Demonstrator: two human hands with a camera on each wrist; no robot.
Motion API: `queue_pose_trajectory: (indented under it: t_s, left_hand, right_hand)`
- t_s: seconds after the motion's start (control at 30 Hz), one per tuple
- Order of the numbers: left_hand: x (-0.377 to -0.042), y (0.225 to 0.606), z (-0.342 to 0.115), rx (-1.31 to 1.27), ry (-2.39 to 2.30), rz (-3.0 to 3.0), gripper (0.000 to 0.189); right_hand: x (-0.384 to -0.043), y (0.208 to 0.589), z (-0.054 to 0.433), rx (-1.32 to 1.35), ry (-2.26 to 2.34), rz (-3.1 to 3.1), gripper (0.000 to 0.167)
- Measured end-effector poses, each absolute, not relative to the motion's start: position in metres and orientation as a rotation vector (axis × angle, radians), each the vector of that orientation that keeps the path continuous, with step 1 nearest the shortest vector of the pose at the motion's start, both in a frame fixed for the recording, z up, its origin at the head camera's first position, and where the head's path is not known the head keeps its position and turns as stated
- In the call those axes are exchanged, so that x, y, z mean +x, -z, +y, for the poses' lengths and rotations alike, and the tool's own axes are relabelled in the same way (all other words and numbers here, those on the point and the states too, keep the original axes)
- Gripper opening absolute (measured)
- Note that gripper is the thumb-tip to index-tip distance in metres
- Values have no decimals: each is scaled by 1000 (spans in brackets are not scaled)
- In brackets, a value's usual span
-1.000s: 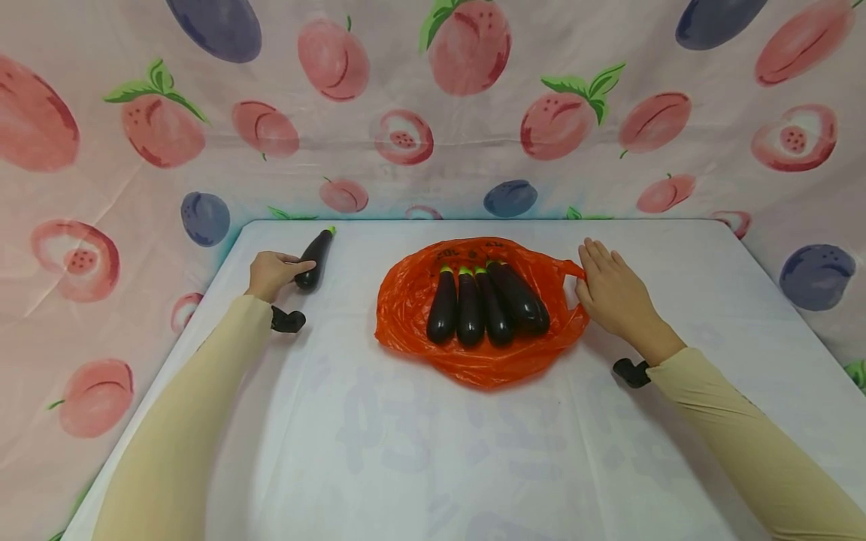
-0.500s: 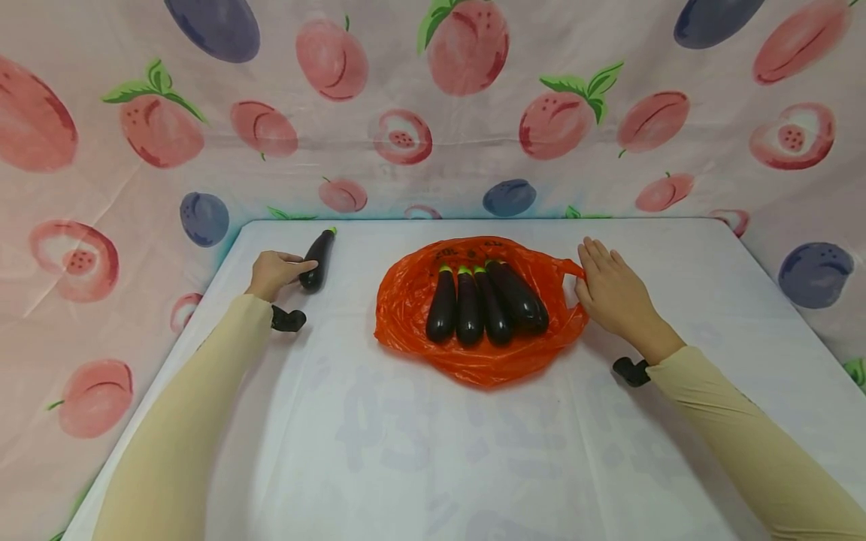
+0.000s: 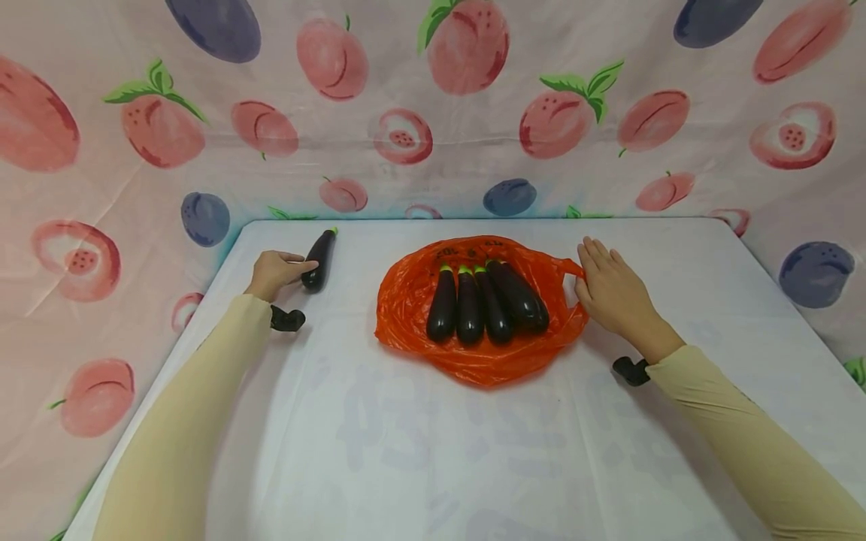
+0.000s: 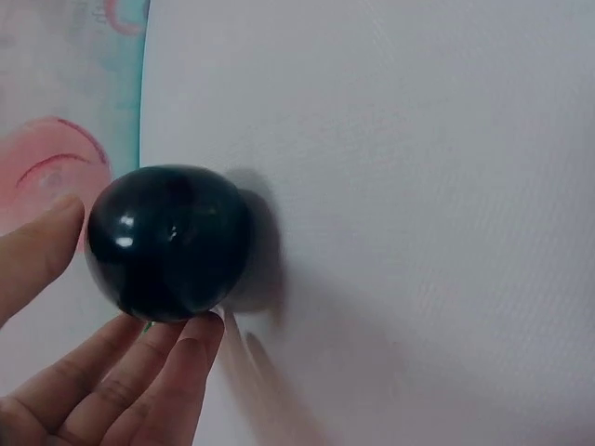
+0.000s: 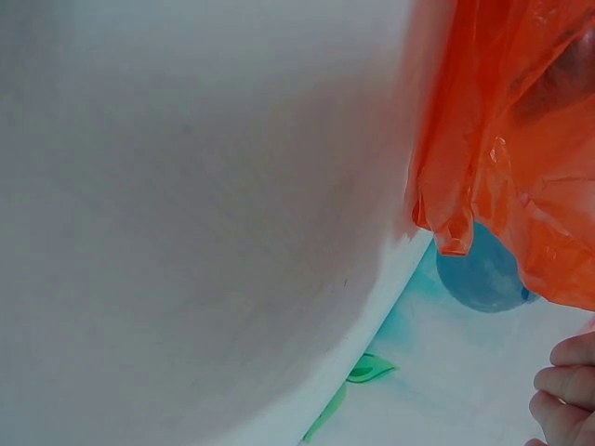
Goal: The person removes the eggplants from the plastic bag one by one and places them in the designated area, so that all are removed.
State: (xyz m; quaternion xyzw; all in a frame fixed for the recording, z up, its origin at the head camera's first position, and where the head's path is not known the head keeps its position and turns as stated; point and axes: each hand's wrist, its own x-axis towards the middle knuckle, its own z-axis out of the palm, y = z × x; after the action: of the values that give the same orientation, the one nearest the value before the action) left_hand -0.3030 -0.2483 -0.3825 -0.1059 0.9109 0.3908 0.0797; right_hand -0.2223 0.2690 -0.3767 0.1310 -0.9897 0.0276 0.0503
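Note:
A dark purple eggplant [image 3: 319,261] lies at the table's back left, its green stem end pointing away. My left hand [image 3: 269,273] grips it near its blunt end; in the left wrist view the thumb [image 4: 51,243] lies on one side and the other fingers reach beneath it. An orange-red plastic bag [image 3: 406,315] is spread at the table's middle, with several eggplants [image 3: 497,304] lying side by side on it. My right hand [image 3: 612,289] is flat with straight fingers beside the bag's right handle; whether it touches the handle is unclear.
A white cloth covers the table [image 3: 419,443]. Behind it and at the sides hangs a fruit-print cloth [image 3: 467,135]. A small black wrist device [image 3: 289,320] shows at the left wrist and another black device [image 3: 631,372] at the right.
The eggplant by my left hand has shifted slightly to the right, and the left hand has moved a touch the same way. My right hand and the bag stay where they were.

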Motion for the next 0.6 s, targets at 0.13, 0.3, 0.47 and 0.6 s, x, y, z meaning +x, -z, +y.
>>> queue_pose_trajectory:
  t_s: [0.13,0.3,0.47,0.6]
  left_hand:
    - [-303,382,-249,-281,-1282,2643,63]
    - [-303,382,-250,-255,-1385,2572,63]
    - [-305,384,-253,-234,-1460,2537,61]
    - [-306,386,-255,-221,-1494,2523,60]
  right_hand:
    - [-222,377,269,402,-85,-3010,58]
    - [-222,377,268,399,-87,-3010,58]
    - [-222,377,268,397,-92,-3016,58]
    - [-222,376,269,400,-92,-3016,59]
